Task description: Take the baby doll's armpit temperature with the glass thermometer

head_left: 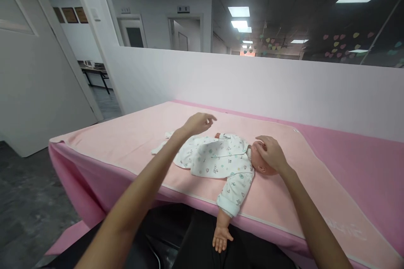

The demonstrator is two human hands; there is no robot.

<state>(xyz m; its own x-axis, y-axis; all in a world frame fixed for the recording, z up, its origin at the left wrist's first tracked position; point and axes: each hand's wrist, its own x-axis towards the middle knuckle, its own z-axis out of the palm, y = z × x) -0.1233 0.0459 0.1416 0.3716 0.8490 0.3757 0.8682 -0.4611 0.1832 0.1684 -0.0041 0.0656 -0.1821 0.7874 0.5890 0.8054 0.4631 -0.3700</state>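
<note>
A baby doll [217, 157] in a white outfit with small printed figures lies on a peach-coloured mat [126, 134]. Its head is to the right and its legs to the left. One doll arm [235, 193] hangs over the near edge, palm showing. My left hand [199, 123] is raised over the doll's lower body, fingers loosely bent and holding nothing. By the doll's head [260, 162], my right hand [271, 151] curves over and covers part of the face. Whether it touches the head I cannot tell.
Pink cloth [362, 164] lies under the mat and drapes down at the left. Behind the table stands a low white wall [252, 88] with glass above it. At left are a white door [38, 75] and a dark-legged desk [96, 71] beyond the doorway.
</note>
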